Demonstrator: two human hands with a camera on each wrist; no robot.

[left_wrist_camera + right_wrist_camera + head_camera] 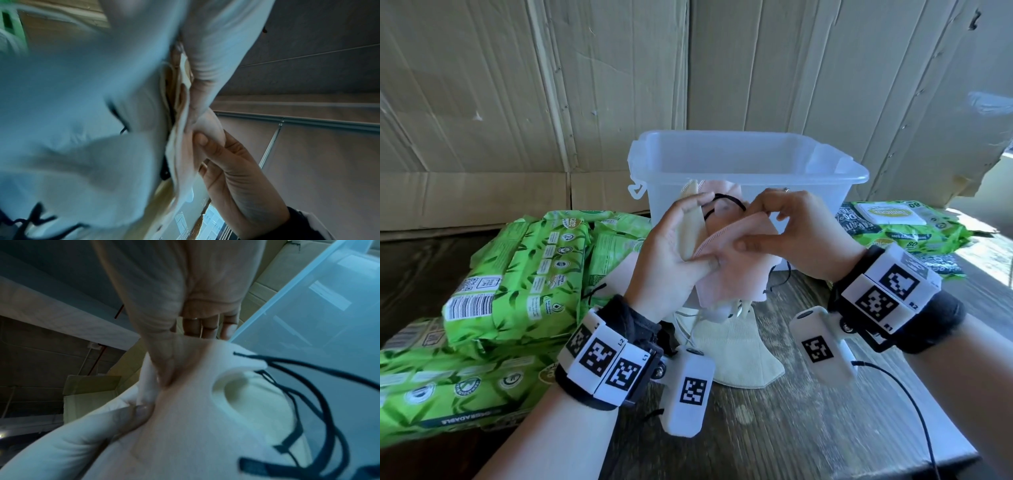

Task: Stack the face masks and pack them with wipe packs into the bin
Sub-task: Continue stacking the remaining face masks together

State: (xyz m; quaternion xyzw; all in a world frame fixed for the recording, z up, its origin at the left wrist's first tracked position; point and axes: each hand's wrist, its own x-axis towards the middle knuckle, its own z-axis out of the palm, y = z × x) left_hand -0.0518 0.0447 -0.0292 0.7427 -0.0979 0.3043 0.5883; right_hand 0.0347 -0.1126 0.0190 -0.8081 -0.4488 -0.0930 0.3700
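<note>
Several masks are gathered in my hands right now, held up in front of the clear bin, and as far as I can see nothing has gone into that bin yet, though its floor is partly hidden behind my hands. So I judge the job early: the stacking is under way, the packing not begun. My left hand is wrapped round the bunch, thumb on the near side and fingers behind, clamping a cream mask against the pink ones. My right hand is pinching the edge of the top pink mask between thumb and forefinger, the other fingers curled above it, lining that edge up on the pile; the wrist views show the same pinch on soft cloth, blurred but plain enough. Black ear loops poke out of the top and could snag. One more cream mask lies on the wooden table beneath my hands, not yet added. Green wipe packs are heaped to my left, well apart from the bin's mouth, and more wipe packs lie to the right just beside the bin. All of those are left to pack, and the mask stack too.
</note>
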